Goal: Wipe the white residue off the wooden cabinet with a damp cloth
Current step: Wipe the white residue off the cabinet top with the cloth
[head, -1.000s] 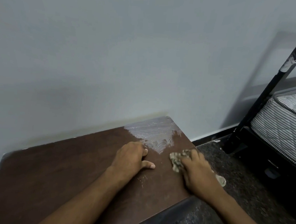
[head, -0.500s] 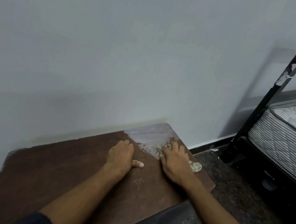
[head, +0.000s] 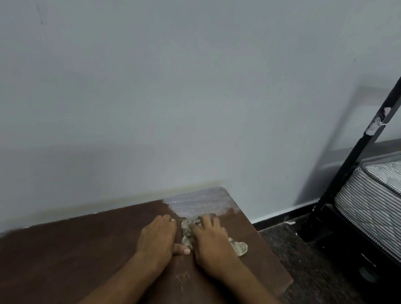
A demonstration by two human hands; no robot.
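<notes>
Take the wooden cabinet (head: 70, 261) as your landmark; everything below is placed against its brown top.

Toward the middle of that top, your left hand (head: 158, 237) lies flat, fingers straight and together, thumb stretched out to the right until it nearly meets the cloth. It holds nothing; it looks like a brace.

Just right of it, your right hand (head: 211, 243) presses down on the damp cloth (head: 187, 231). The fingers spread over the wad and bend a little, but whether they pinch it or only bear on it from above you cannot tell here. One tail of the cloth pokes out on the hand's right side, near the cabinet's right edge.

The cloth is bunched, so it is probably soft and limp, light, and free to slide or roll under your palm. Keep your hold over the thick middle of the wad, not the loose tail, or it may drag out from under you.

The white residue (head: 201, 203) covers the cabinet's far right corner, hard against the wall (head: 199, 81), and the cloth sits at its near edge. It looks streaked and thin, perhaps dried on, so firm pressure seems wise.

Most of the cloth is hidden under your hand. The cabinet's front and near left corner are cut off, and a faint whitish scuff on the top nearer you than your hands is too faint to name.
</notes>
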